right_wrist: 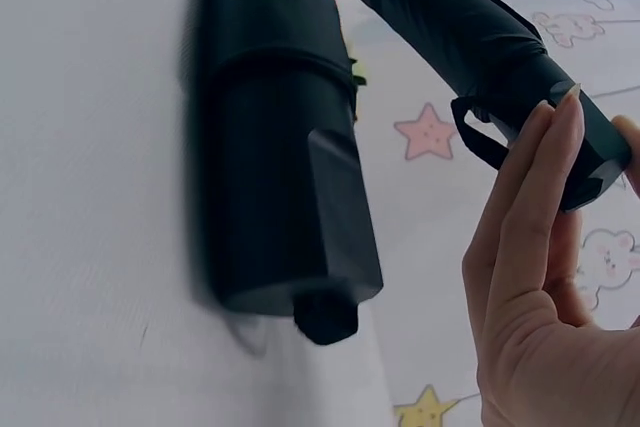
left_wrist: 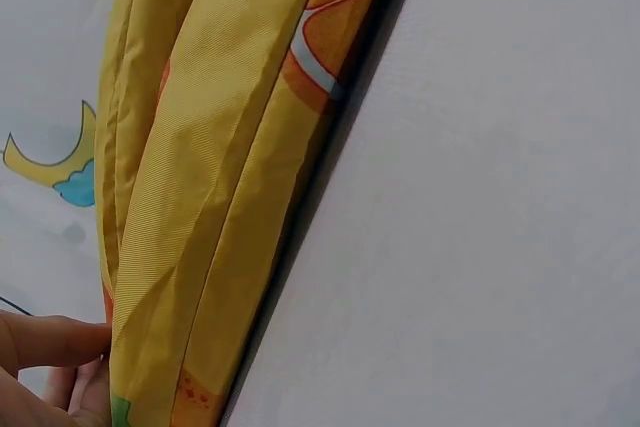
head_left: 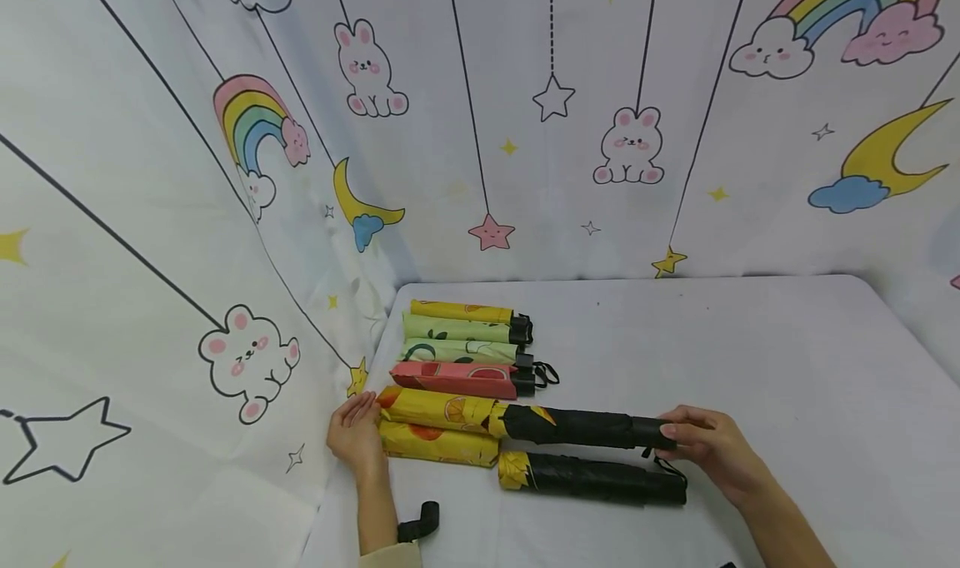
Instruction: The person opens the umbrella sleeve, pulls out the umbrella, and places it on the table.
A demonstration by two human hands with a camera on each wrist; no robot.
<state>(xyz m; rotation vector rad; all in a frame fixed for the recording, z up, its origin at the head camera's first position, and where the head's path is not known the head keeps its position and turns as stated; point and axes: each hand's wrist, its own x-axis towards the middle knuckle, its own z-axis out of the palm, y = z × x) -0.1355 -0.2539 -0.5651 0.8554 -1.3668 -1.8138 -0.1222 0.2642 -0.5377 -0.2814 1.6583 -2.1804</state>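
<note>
A yellow umbrella sleeve (head_left: 427, 406) printed with orange slices lies across the table. My left hand (head_left: 356, 430) holds its left end; in the left wrist view a fingertip (left_wrist: 75, 339) meets the yellow fabric. A folded black umbrella (head_left: 577, 426) with a yellow edge meets the sleeve's right end; whether its tip is inside, I cannot tell. My right hand (head_left: 708, 450) pinches this umbrella's black handle (right_wrist: 590, 157), with a wrist loop beside it. Closer to me lie a second yellow sleeve (head_left: 442, 445) and a second black folded umbrella (head_left: 600, 478), apart from it.
Behind them several sleeved umbrellas lie in a row: a red one (head_left: 453, 378), green ones (head_left: 457, 328) and a yellow one (head_left: 461, 311), handles to the right. A black curved object (head_left: 422, 522) is beside my left forearm. Patterned cloth (head_left: 450, 135) hangs behind and left.
</note>
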